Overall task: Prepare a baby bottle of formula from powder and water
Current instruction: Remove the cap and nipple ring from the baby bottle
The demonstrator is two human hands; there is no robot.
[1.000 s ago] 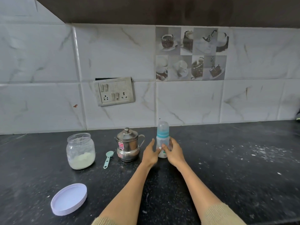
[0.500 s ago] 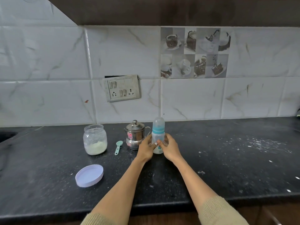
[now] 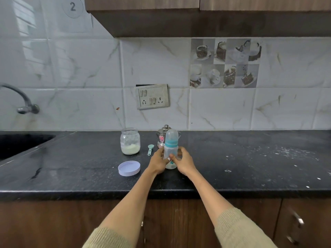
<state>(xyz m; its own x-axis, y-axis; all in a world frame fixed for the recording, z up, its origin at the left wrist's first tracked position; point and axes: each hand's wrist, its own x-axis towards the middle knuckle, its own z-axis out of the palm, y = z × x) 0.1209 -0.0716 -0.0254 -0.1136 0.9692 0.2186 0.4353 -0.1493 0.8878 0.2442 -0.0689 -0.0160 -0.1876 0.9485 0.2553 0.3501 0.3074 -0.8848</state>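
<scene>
A clear baby bottle (image 3: 171,145) with a teal collar and a domed cap stands upright on the black counter (image 3: 232,167). My left hand (image 3: 158,162) and my right hand (image 3: 184,161) wrap its lower half from both sides. Behind it sits a small steel pot (image 3: 162,137) with a knobbed lid. Left of that stands an open glass jar (image 3: 130,141) with white powder at the bottom. A teal scoop (image 3: 150,149) lies between jar and pot. The jar's pale lilac lid (image 3: 129,168) lies flat near my left hand.
A sink (image 3: 21,142) is sunk into the counter at the far left, with a tap (image 3: 23,102) on the wall above it. White powder specks (image 3: 279,151) are scattered on the counter to the right. A switch plate (image 3: 153,96) is on the tiled wall.
The view has pulled back and up, so the counter's front edge, cabinets and sink now show. Both hands stay around the bottle, which has come slightly nearer to me.
</scene>
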